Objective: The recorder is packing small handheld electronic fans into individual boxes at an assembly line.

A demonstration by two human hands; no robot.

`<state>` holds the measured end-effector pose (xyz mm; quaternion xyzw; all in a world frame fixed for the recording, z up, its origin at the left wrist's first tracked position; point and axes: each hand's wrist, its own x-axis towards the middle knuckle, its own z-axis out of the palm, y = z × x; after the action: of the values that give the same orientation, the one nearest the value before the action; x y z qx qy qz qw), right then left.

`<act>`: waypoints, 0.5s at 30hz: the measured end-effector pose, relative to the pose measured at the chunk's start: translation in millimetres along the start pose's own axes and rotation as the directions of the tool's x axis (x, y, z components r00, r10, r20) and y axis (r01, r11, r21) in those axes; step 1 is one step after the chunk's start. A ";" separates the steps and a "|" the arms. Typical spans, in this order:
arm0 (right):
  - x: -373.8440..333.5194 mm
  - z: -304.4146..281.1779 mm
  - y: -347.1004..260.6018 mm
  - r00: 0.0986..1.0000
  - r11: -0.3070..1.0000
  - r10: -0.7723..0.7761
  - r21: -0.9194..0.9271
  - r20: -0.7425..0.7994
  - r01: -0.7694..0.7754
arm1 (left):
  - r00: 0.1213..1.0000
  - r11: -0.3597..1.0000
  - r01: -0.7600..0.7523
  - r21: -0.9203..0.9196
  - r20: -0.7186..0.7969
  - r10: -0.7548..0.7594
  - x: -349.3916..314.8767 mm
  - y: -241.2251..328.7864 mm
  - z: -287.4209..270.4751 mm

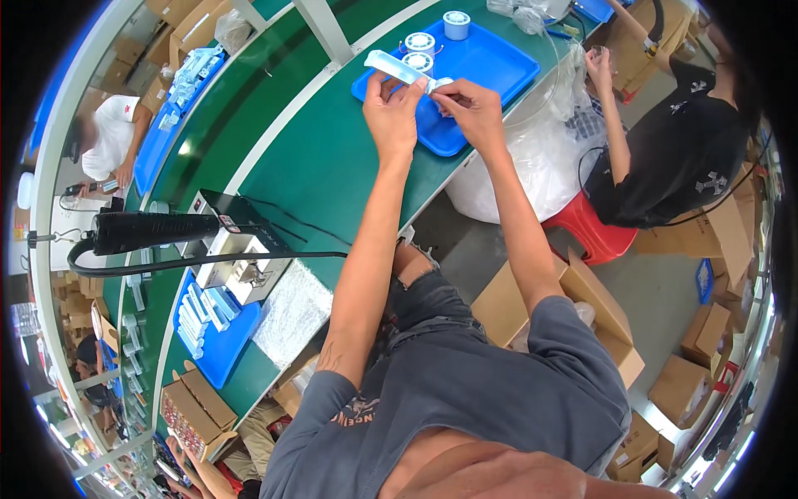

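Left grip point(392, 121) is closed, thumb against fingers, around a long pale-blue piece point(397, 67), by which it is held tilted above the near-left part of a blue tray point(507, 71). By the right grip point(478, 112), with fingertips drawn together, a small white part point(443, 82) is pinched at the piece's right-hand end; whether the two are joined cannot be told. Just beyond the piece, two round white parts point(420, 41) are set close together on the tray, and a third round white part point(456, 25) is placed near its far edge. The tray is carried by a green counter point(299, 170). Farther left along it, a white-and-grey device point(249, 270) is stood, and in front of it a black handheld tool point(154, 231) is hung from a hook. More pale-blue pieces point(193, 320) are laid side by side in a second blue tray point(223, 353), beside which clear plastic wrap point(291, 316) is spread. To the right, a large clear bag point(540, 170) is slumped near a red stool point(592, 229), on which a co-worker in black point(677, 150) is seated. On the floor below, an open cardboard box point(598, 320) is seen beside the person's legs.
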<state>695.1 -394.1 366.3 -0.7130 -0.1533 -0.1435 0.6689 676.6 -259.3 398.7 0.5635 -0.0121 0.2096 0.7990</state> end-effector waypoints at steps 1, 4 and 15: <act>-1.2 0.3 0.2 1.000 0.999 -0.029 0.021 -0.008 0.029 | 1.000 1.000 -0.016 0.005 0.015 0.015 -0.6 1.6 1.1; -2.8 -1.4 -4.9 0.997 0.997 0.054 0.051 -0.064 -0.051 | 0.998 1.000 -0.021 0.016 0.055 0.021 2.6 -2.5 3.2; -11.4 -7.0 16.3 1.000 0.917 0.001 0.398 0.015 -0.007 | 0.984 1.000 0.031 0.006 0.173 -0.032 -6.3 -7.5 5.5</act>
<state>691.4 -402.4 347.1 -0.5633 -0.1826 -0.1029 0.7992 674.7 -268.4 392.3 0.5810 -0.0724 0.1472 0.7972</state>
